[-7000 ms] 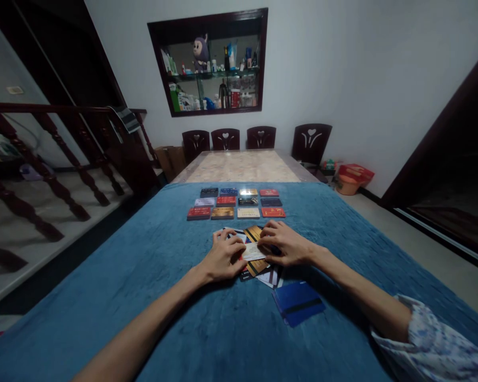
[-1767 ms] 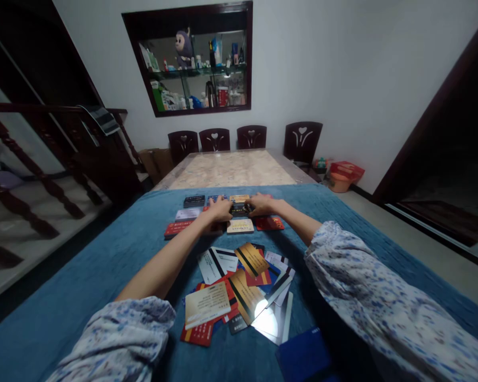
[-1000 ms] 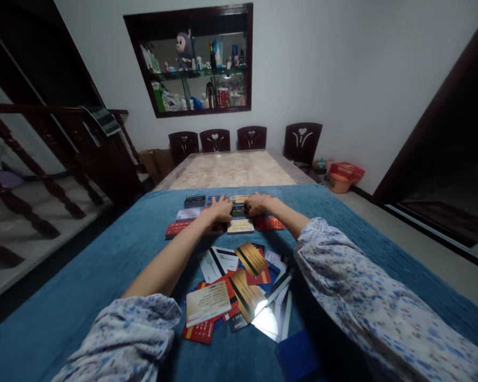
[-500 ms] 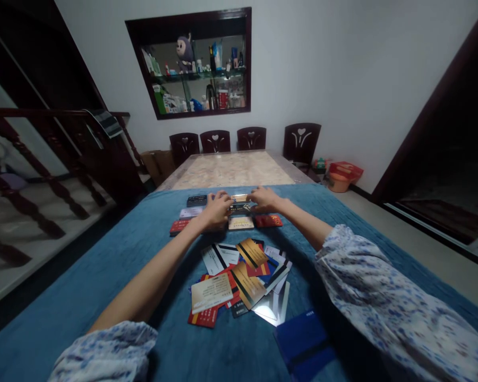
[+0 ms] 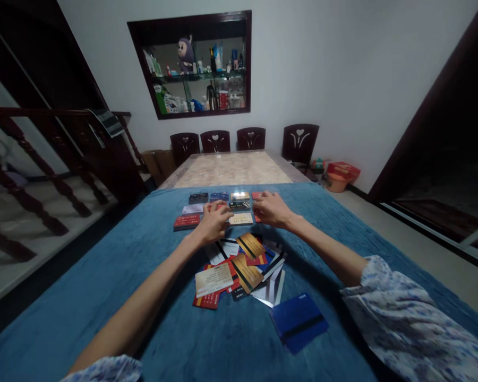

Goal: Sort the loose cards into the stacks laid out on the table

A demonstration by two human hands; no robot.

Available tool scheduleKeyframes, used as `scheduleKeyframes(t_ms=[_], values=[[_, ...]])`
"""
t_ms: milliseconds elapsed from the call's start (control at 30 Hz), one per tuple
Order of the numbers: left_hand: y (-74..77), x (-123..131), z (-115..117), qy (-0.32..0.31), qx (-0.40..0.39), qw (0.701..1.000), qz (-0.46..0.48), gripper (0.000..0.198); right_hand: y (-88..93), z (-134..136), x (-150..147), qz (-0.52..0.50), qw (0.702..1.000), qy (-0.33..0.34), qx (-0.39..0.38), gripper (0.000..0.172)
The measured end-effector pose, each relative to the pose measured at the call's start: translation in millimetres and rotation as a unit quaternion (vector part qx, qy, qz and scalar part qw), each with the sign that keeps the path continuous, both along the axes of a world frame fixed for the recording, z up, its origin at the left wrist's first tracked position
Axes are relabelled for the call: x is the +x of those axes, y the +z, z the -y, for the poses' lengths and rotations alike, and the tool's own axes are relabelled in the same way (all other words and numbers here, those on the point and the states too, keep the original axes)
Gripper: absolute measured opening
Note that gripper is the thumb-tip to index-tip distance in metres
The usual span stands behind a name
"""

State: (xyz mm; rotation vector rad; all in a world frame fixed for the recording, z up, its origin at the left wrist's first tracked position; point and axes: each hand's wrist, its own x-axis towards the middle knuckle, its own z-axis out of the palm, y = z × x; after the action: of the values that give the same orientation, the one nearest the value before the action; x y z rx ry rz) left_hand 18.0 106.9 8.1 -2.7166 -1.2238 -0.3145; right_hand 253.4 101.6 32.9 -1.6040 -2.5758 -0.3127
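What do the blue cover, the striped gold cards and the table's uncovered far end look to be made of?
Blue cover: soft plush fabric, judging by its brushed, patchy nap. Gold cards: probably plastic, thin and flat with a slight sheen. Tabletop: smooth, mottled like marble, though a printed surface is possible.

It's dim around me; glare whitens a gold card (image 5: 239,196) beyond and left of my right hand (image 5: 273,210); my forearm (image 5: 329,248) shadows the table (image 5: 321,278); my sleeve (image 5: 418,323) looks soft.
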Motion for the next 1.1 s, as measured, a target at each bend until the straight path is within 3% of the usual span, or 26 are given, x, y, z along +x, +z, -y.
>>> scheduleKeyframes(t_ms=[200,433,700,1100], values=[[-10.1,7.1,20.9,-0.032,-0.027,0.999,-0.014,0.044,-2.8,36.3,0.9,-0.002,1.000,0.000,-0.029,0.024],[-22.9,20.6,37.8,-0.068,-0.080,0.994,-0.008,0.061,-19.7,65.7,-6.9,0.013,0.998,0.023,-0.052,0.032],[-29.3,20.8,40.4,-0.073,-0.107,0.991,-0.017,0.064,-25.1,76.9,-18.0,0.026,0.997,0.035,-0.071,0.051],[-35.7,21.9,41.1,-0.085,-0.068,0.994,-0.021,0.062,-20.9,80.0,-17.2,0.034,0.995,0.008,-0.098,0.051]])
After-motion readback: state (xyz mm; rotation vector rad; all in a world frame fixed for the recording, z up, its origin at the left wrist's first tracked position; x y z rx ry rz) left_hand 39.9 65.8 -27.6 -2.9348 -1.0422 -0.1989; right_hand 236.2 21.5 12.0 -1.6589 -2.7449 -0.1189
